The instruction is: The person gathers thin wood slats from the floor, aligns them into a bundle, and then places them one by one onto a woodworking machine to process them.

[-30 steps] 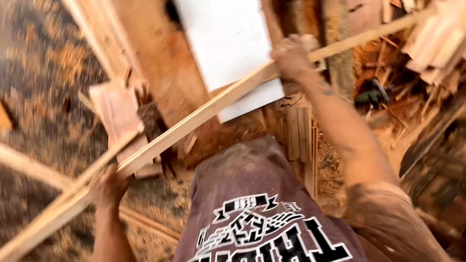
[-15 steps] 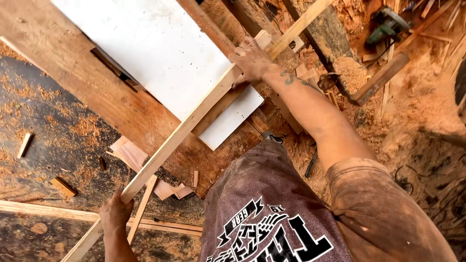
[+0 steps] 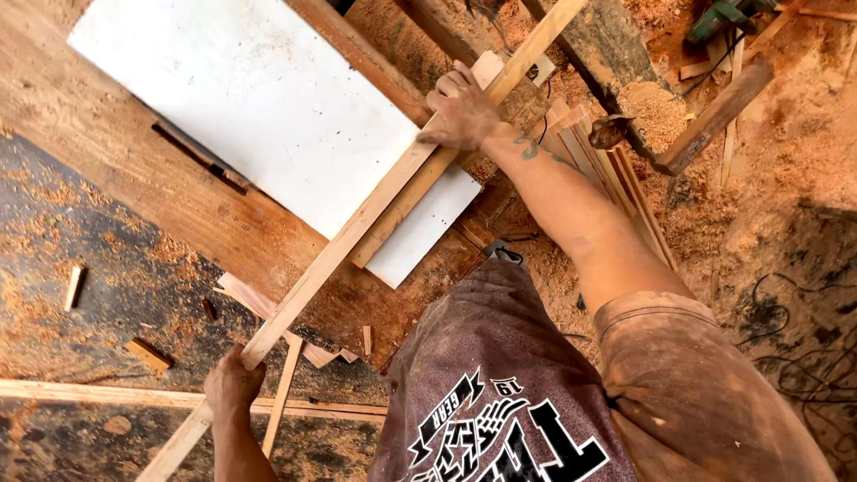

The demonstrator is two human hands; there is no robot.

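Sawdust-strewn workshop floor with one smooth white rectangular panel (image 3: 259, 116).
I saw both hands, left (image 3: 234, 386) and right (image 3: 462, 114), clenched around one long pale wooden strip (image 3: 357, 228).

I see bright, even daylight, warm in colour. The white board (image 3: 268, 116) is the brightest spot, almost glaring. A soft dark shadow lies on the sawdust floor (image 3: 803, 268) at the right. The picture is sharp, and straight lines bend a little near the edges.
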